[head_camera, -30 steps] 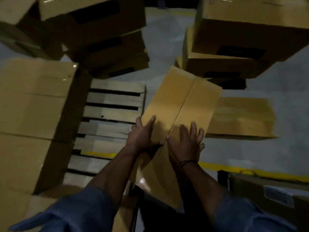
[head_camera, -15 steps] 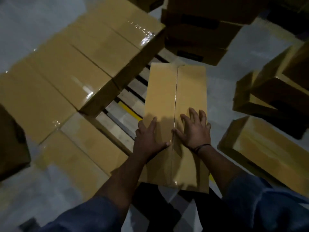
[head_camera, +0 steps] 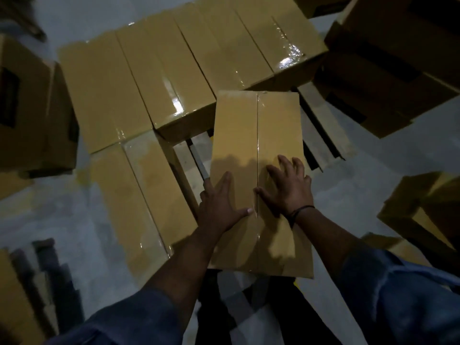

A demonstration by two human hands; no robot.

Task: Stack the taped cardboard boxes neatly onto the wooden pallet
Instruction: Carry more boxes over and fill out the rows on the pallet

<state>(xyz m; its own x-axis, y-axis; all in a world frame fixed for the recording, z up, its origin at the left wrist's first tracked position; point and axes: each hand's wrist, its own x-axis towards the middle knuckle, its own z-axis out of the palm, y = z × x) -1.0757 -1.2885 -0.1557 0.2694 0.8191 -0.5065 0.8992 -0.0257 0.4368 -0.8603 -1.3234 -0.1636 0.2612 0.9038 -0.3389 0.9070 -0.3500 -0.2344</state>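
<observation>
Pressing taped box [head_camera: 258, 135] over pallet [head_camera: 321, 135], left hand [head_camera: 219, 207], right hand [head_camera: 290, 189], fingers [head_camera: 286, 165] spread flat.

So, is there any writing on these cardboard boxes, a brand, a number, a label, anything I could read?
No text can be read anywhere.
On the box under the left hand and right hand: plain brown top, clear tape, no print.
On the stacked boxes on the pallet: only glare on the tape.
The dark patch on the far-left box: too dark and blurred to tell if it holds print.
</observation>
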